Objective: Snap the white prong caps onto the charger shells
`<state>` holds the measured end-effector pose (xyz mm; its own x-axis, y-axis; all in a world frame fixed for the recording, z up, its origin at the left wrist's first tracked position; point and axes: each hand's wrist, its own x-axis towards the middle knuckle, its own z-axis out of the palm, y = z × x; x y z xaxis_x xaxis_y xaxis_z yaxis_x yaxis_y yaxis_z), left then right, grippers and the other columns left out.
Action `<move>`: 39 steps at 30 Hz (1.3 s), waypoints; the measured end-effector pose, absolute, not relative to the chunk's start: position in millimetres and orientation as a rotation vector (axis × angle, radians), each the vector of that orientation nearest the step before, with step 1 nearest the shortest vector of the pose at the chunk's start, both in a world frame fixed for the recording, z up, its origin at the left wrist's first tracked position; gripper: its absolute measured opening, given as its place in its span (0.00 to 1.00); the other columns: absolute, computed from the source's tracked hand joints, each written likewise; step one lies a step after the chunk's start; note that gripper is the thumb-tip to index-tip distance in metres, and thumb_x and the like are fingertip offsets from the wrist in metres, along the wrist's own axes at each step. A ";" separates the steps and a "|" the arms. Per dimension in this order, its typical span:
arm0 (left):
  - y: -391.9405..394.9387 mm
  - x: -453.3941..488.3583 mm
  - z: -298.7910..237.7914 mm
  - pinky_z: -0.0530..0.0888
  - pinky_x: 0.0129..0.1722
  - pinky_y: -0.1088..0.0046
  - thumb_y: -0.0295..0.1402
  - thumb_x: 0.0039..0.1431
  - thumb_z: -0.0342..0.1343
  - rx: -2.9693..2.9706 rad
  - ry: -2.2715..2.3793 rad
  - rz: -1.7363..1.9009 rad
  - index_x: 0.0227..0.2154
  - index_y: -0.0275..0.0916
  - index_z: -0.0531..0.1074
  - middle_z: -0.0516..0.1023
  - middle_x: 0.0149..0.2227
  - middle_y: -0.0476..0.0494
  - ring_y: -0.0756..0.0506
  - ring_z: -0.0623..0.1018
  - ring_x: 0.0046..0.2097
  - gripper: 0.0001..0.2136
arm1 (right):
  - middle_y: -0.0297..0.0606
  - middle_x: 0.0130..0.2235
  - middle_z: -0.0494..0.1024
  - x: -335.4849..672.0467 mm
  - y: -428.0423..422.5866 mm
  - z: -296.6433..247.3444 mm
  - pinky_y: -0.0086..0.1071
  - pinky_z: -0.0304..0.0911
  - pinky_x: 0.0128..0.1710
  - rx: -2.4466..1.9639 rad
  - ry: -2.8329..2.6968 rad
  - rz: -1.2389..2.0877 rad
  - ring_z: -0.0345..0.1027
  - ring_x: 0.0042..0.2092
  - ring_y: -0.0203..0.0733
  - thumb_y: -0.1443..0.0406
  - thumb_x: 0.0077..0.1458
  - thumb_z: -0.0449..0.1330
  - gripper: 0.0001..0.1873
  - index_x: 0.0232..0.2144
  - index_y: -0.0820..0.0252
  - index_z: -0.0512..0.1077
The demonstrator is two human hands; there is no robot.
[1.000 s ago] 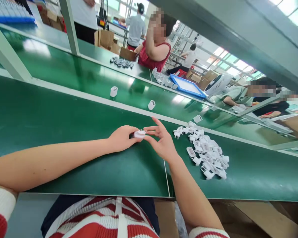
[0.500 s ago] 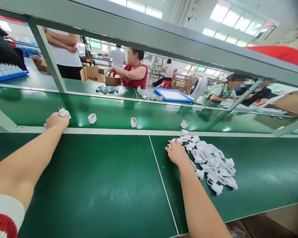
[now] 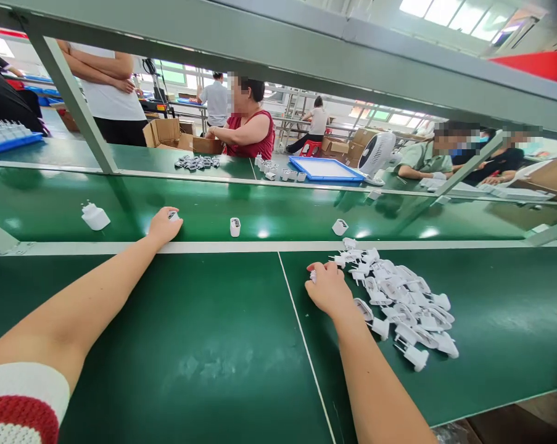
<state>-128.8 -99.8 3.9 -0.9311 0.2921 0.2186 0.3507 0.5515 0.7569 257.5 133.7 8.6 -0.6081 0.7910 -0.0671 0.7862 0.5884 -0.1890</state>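
Observation:
My left hand (image 3: 164, 226) is closed round a white charger housing on the green conveyor belt (image 3: 287, 213). Left of it on the belt rests a white plug charger (image 3: 95, 216) with its pins pointing up. Two more white charger housings (image 3: 234, 227) are spaced out to the right, their slotted ends showing. Down on the green worktop, my right hand (image 3: 328, 287) pinches a small white plug piece (image 3: 313, 276), mostly hidden by the fingers. It is at the left edge of a heap of white plug pieces (image 3: 401, 302), several with metal pins showing.
A pale metal rail (image 3: 278, 247) divides the belt from the worktop (image 3: 176, 345), and a frame beam (image 3: 278, 58) crosses overhead. Beyond the belt are a blue-rimmed tray (image 3: 327, 169), a white fan (image 3: 377, 152), dark small parts (image 3: 197, 162) and cardboard boxes (image 3: 162, 132). Several people work there.
My left hand has let go of the pinned charger and moved right to grip the neighbouring housing. My right hand has drawn slightly left from the heap with a plug piece. Belt housings shifted left.

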 end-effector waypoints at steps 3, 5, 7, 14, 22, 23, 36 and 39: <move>-58.7 -117.3 -7.4 0.73 0.50 0.63 0.37 0.59 0.58 -0.662 -2.682 -1.389 0.54 0.40 0.74 0.77 0.49 0.39 0.41 0.76 0.44 0.20 | 0.49 0.56 0.65 256.8 129.5 11.9 0.40 0.64 0.48 -1.364 -2.784 0.348 0.63 0.58 0.56 0.67 0.60 0.55 0.21 0.55 0.57 0.71; -33.2 -104.4 -12.7 0.73 0.51 0.65 0.43 0.65 0.54 -0.725 -2.664 -1.413 0.55 0.41 0.74 0.75 0.50 0.39 0.42 0.76 0.45 0.19 | 0.49 0.56 0.66 258.1 127.5 14.2 0.40 0.64 0.47 -1.359 -2.777 0.351 0.62 0.58 0.56 0.67 0.60 0.54 0.20 0.54 0.56 0.71; -15.6 -92.1 -15.6 0.73 0.53 0.64 0.50 0.66 0.53 -0.773 -2.667 -1.417 0.54 0.40 0.74 0.73 0.51 0.37 0.41 0.75 0.47 0.23 | 0.48 0.56 0.66 259.9 126.1 16.0 0.40 0.64 0.47 -1.346 -2.772 0.348 0.62 0.58 0.56 0.67 0.61 0.54 0.19 0.54 0.56 0.71; -9.4 -82.7 -11.1 0.69 0.58 0.54 0.50 0.41 0.74 -0.841 -2.777 -1.297 0.52 0.44 0.76 0.70 0.56 0.33 0.29 0.69 0.59 0.34 | 0.50 0.55 0.67 257.7 122.3 14.5 0.40 0.63 0.46 -1.293 -2.744 0.363 0.64 0.56 0.56 0.70 0.59 0.55 0.18 0.51 0.58 0.72; -29.1 -30.9 7.5 0.73 0.41 0.67 0.47 0.51 0.64 -0.948 -2.764 -1.427 0.43 0.40 0.75 0.80 0.42 0.43 0.41 0.77 0.41 0.21 | 0.46 0.52 0.68 252.2 118.3 7.9 0.36 0.64 0.44 -1.194 -2.703 0.422 0.67 0.52 0.51 0.65 0.59 0.57 0.14 0.47 0.59 0.73; -37.6 -13.1 8.2 0.74 0.40 0.67 0.50 0.51 0.64 -0.975 -2.754 -1.443 0.44 0.40 0.75 0.80 0.42 0.43 0.42 0.77 0.40 0.22 | 0.46 0.51 0.69 252.4 118.5 7.2 0.36 0.64 0.43 -1.183 -2.698 0.421 0.67 0.51 0.51 0.65 0.58 0.57 0.13 0.46 0.59 0.73; -118.8 91.1 -3.8 0.76 0.57 0.50 0.57 0.44 0.71 -1.398 -2.895 -1.221 0.46 0.54 0.78 0.78 0.53 0.43 0.31 0.76 0.57 0.27 | 0.48 0.51 0.71 236.3 83.3 -18.0 0.38 0.65 0.43 -0.917 -2.661 0.239 0.62 0.51 0.51 0.66 0.65 0.54 0.11 0.47 0.59 0.71; -126.3 74.3 0.8 0.68 0.67 0.48 0.57 0.42 0.71 -1.501 -2.839 -1.240 0.62 0.59 0.69 0.69 0.66 0.44 0.30 0.68 0.67 0.42 | 0.45 0.51 0.71 240.8 90.0 -19.6 0.36 0.66 0.44 -0.881 -2.623 0.277 0.64 0.50 0.48 0.63 0.67 0.55 0.11 0.49 0.57 0.71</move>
<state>74.3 -126.3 0.8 -0.5835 0.8097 0.0623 0.5960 0.3748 0.7102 240.8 90.0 -19.6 -0.7414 0.6135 0.2722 0.5430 0.7866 -0.2940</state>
